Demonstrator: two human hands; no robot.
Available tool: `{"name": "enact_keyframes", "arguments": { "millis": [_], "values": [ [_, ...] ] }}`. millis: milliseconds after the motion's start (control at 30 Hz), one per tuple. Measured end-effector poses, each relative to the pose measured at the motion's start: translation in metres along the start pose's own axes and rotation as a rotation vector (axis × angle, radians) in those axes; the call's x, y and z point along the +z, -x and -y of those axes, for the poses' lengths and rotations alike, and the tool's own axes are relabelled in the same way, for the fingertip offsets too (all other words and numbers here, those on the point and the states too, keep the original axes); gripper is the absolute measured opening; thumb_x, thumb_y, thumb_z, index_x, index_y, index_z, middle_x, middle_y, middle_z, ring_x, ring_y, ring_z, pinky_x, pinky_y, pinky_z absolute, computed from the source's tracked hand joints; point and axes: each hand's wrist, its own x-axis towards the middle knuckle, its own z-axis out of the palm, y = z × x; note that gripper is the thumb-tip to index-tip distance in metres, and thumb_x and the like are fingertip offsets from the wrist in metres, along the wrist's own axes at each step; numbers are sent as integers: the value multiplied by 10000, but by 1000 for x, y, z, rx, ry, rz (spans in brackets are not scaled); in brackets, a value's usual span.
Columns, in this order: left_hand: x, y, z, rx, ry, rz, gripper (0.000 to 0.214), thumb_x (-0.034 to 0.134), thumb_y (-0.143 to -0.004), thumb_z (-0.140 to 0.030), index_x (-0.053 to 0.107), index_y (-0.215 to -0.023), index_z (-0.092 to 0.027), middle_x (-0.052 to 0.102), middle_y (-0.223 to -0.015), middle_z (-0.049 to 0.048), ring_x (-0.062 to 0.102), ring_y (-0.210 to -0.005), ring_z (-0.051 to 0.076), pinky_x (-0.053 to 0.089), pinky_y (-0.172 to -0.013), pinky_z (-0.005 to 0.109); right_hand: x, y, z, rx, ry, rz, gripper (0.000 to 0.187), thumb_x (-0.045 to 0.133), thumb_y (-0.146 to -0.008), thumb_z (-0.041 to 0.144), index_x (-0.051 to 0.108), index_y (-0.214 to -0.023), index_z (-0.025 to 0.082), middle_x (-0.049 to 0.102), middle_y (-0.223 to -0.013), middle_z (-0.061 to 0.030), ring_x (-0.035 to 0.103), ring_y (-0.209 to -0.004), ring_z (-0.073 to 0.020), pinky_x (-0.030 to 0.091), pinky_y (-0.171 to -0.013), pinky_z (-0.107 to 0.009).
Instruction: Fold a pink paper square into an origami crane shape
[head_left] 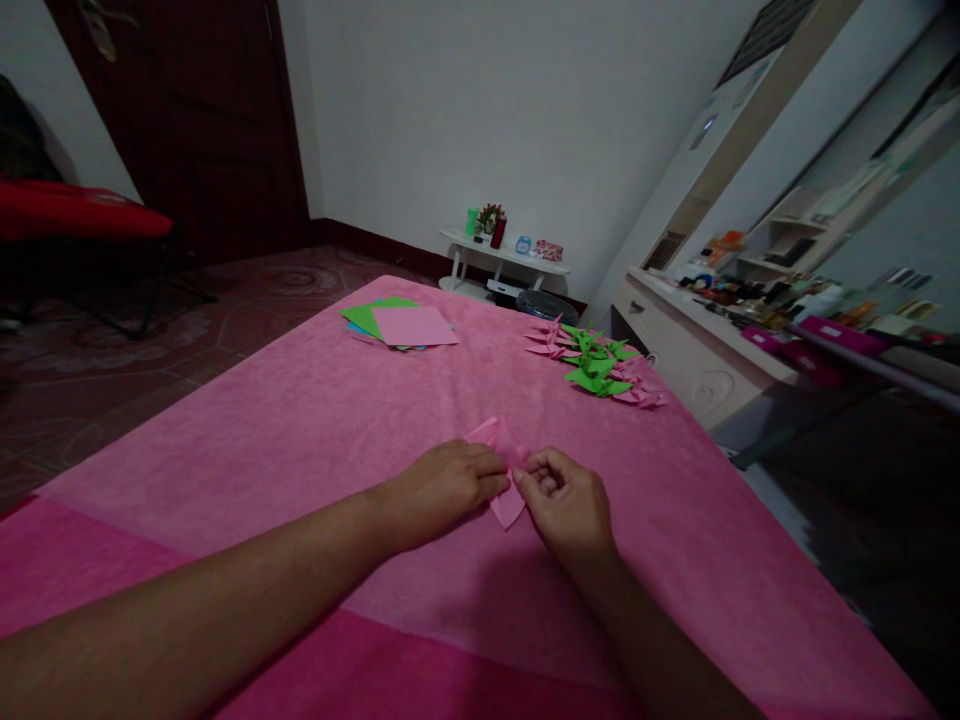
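Head view, pink folded paper (501, 470) pinched between left hand (442, 490), right hand (570, 505)

Bare left hand (442, 488), bare right hand (571, 505)

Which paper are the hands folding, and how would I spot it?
Look at the big pink tablecloth, then at its near middle where the left hand and right hand meet. Pinched between them is the small pink paper, half folded, unlike the flat sheets stacked far left and the folded shapes far right.
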Motion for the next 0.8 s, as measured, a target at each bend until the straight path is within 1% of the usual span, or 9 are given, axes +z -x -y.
{"name": "enact_keyframes", "arguments": {
  "millis": [100,267,433,567,667,800],
  "values": [
    [0,0,0,-19,44,24,218,434,-918,-191,620,-1032,-195,629,-972,69,573,-938,176,445,-829,284,2,2,1,-47,39,-23,109,582,-765,309,581,-722,209,564,-556,30,502,-457,-106,358,-450,-196],
    [-2,-1,-3,-159,148,16,249,387,-941,-232,585,-1090,-208,618,-1017,54,575,-942,161,456,-842,280,1,2,4,-86,111,-59,117,539,-801,290,591,-731,212,588,-580,26,502,-468,-105,353,-466,-199],
    [-3,-1,-4,-115,125,32,274,372,-945,-228,580,-1120,-190,596,-1120,89,557,-1030,192,453,-889,321,1,1,4,-117,169,-55,130,524,-823,285,629,-804,210,627,-637,13,537,-516,-115,375,-501,-205],
    [-4,-2,-5,-121,128,39,279,387,-933,-195,589,-1127,-185,597,-1120,96,558,-1040,199,460,-894,333,1,1,4,-184,204,-64,218,510,-837,271,661,-977,197,689,-798,-34,611,-650,-149,431,-592,-227],
    [-3,-2,-4,-100,118,19,276,397,-928,-181,609,-1105,-186,586,-1146,101,549,-1066,206,450,-915,349,1,2,5,-214,240,-63,258,498,-845,262,663,-1034,204,705,-895,-48,640,-720,-166,448,-638,-241],
    [-5,-3,-5,-135,177,3,276,390,-930,-186,594,-1115,-186,583,-1153,92,556,-1044,192,449,-914,334,0,3,7,-249,327,-41,289,457,-875,268,662,-1073,219,705,-904,-46,652,-731,-173,439,-635,-246]
  ]
}}
